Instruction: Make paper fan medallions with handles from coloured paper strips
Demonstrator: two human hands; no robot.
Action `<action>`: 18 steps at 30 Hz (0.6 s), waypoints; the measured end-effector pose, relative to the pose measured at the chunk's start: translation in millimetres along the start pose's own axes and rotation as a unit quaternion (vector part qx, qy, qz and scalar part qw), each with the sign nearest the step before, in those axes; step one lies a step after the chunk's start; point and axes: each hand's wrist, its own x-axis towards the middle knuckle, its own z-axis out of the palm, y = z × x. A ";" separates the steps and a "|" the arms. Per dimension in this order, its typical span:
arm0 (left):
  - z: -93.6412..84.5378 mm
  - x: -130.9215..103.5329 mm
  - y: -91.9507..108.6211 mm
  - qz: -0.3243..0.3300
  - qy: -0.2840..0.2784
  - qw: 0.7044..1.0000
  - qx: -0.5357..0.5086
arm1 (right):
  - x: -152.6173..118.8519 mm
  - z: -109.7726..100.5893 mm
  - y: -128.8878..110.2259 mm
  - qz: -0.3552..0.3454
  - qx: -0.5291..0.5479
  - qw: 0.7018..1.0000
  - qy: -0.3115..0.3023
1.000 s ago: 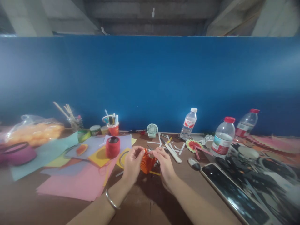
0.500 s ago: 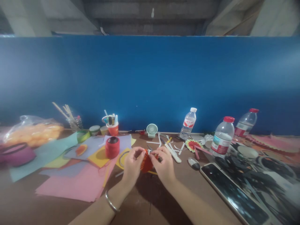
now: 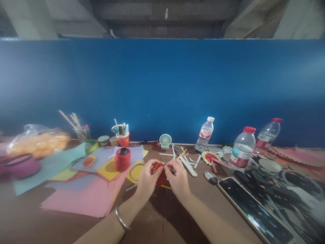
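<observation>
A pleated red-orange paper piece (image 3: 157, 167) is pinched between my two hands above the brown table. My left hand (image 3: 147, 178) holds its left side, thumb and fingers closed on the folds. On the right, my right hand (image 3: 177, 178) closes its thumb and fingertips on the paper's other edge. Something small and dark shows among the right fingers, too unclear to name. Below the hands the lower red part of the paper is partly hidden. A red thread spool (image 3: 123, 160) stands to the left of my left hand, on a yellow sheet.
Coloured paper sheets (image 3: 78, 200) cover the left side. White paper strips (image 3: 197, 161) and a white-handled cutter (image 3: 189, 167) lie beyond my right hand. A small fan (image 3: 165, 140) stands at the back. Bottles (image 3: 242, 149) and a phone (image 3: 254, 210) occupy the right.
The pleated paper has tilted, so its folded upper edge now shows between my fingers instead of its broad face. Both hands remain in nearly the same place.
</observation>
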 end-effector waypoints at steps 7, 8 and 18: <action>-1.7 6.2 -8.3 -0.029 0.046 0.998 -0.011 | 1.7 -0.2 7.2 0.042 0.054 0.997 0.019; -1.7 6.5 -9.3 -0.031 0.051 0.998 -0.011 | 2.2 -0.8 7.8 0.039 0.052 0.998 0.023; -3.2 7.3 -11.7 -0.016 0.099 0.995 0.003 | -2.1 -0.7 7.3 -0.071 -0.066 0.995 -0.005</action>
